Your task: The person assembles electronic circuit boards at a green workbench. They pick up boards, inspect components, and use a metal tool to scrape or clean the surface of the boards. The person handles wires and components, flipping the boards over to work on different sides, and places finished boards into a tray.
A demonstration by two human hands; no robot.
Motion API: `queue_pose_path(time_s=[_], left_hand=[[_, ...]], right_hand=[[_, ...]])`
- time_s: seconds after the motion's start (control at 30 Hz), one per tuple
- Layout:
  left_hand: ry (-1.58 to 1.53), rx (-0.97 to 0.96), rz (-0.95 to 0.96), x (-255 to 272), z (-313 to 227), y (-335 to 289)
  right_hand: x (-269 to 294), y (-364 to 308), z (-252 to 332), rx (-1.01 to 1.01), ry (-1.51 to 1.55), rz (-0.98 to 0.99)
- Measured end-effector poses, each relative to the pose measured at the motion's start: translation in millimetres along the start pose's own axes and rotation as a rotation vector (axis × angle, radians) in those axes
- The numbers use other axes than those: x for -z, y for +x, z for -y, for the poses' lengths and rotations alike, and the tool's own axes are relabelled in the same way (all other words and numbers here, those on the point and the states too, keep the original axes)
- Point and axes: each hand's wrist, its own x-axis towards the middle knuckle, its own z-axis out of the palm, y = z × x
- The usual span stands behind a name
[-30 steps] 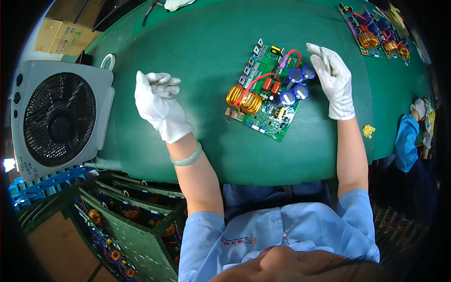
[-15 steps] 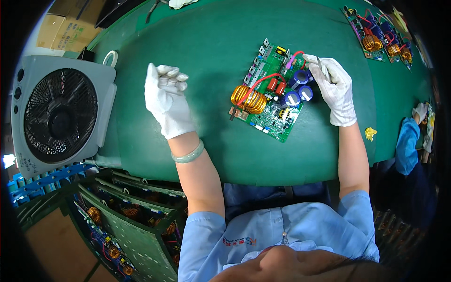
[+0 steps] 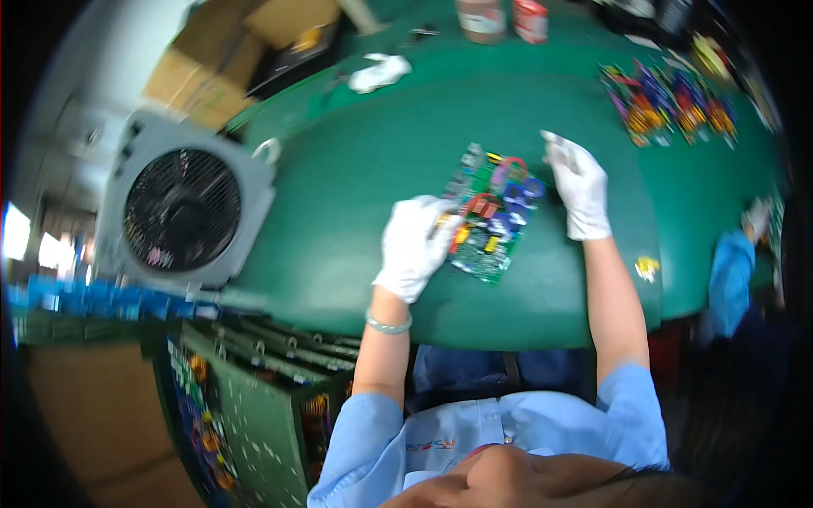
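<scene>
Half curled in its white fabric glove, the left grip [image 3: 413, 247] in the head view sits at the near-left side of a green rectangular circuit board [image 3: 484, 266]. Its fingers cover much of a copper-coloured wound coil [image 3: 461, 235]; blur hides whether they close on it or only rest there. The right grip [image 3: 582, 195], also white-gloved, stands just right of the board, fingers bent and pointing away from the body – whether it pinches anything, I cannot tell.

The board lies on the green-topped table [image 3: 339, 212], between the two grips. I judge it stiff, rather heavy for its size because of the coil, and fragile where its parts stand up. Its bare edges look the safest hold; smooth glove fabric may slip, and the red looped wires [image 3: 513, 162] should not be pulled.

Counting: two grips and one board between them. Three similar populated boards [image 3: 684, 110] lie beyond the right grip, to its right. One yellow crumpled scrap [image 3: 647, 269] is nearer the body than that grip. Beyond the left grip lie one white crumpled cloth [image 3: 378, 74] and, farther off, one clear jar [image 3: 481, 24] and one red container [image 3: 531, 21]. One grey box fan [image 3: 185, 216] stands well to its left. Round blue cylindrical capacitors [image 3: 533, 187] crowd the board's right side – too blurred for a sure count.
</scene>
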Motion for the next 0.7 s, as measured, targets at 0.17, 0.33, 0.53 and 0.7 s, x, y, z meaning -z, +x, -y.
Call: queue_pose_path(time_s=[0.17, 0.33, 0.53, 0.7], left_hand=[[-0.042, 0.16, 0.341, 31.6, -20.7, 5.4], [-0.101, 0.174, 0.491, 22.3, -11.2, -2.2], [0.143, 0.232, 0.4, 2.5, -10.3, -8.2], [0.222, 0.32, 0.234, 69.6, -39.2, -40.7]], right_hand=[[6.8, -0.2, 1.2, -0.131, 0.266, 0.091], [14.9, 2.5, -21.3, -0.047, -0.011, 0.202], [14.2, 5.7, -30.4, -0.049, -0.011, 0.177], [9.6, 24.0, -67.6, -0.075, 0.063, 0.12]])
